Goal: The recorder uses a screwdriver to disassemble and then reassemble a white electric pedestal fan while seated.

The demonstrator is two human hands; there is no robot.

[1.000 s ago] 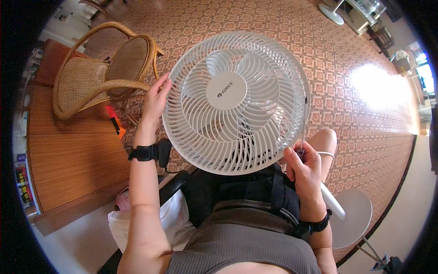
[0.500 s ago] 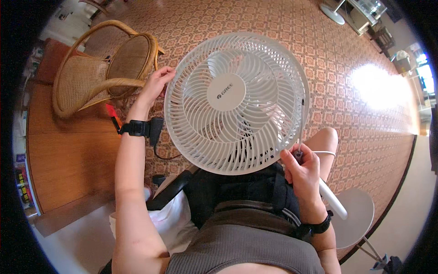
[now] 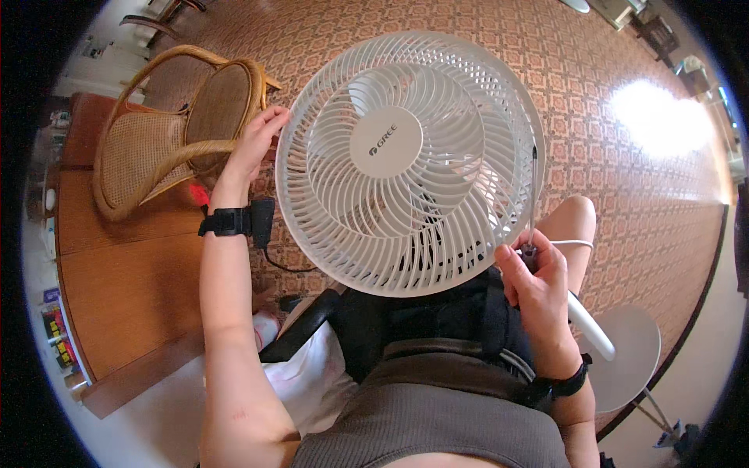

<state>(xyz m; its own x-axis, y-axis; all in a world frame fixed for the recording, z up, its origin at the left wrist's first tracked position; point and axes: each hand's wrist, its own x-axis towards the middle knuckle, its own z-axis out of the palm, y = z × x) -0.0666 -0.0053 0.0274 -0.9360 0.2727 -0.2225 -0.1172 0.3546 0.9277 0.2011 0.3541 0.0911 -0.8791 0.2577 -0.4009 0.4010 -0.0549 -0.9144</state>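
Observation:
A white electric fan head [image 3: 385, 142] faces up in front of me, its spiral grille covering the blades. My left hand [image 3: 256, 142] is at the left edge of the grille, fingers closed on the rim; some fingertips are hidden behind it. In my right hand [image 3: 540, 274] is a screwdriver [image 3: 534, 191], its dark handle pinched between thumb and fingers. Its thin shaft points away from me along the right side of the rim, with the dark tip over the edge. My right thumb lies close against the grille's lower right edge.
To the left stands a rattan chair [image 3: 148, 144] beside a brown wooden surface [image 3: 140, 281]. A white tube [image 3: 591, 327] and a round pale seat-like disc [image 3: 630, 351] are at my right. Patterned tile floor [image 3: 593, 156] lies beyond, with bright glare.
The view has shifted slightly, and the fan head appears a little larger and more tilted. Both hands keep their places at the rim, the screwdriver still in my right hand.

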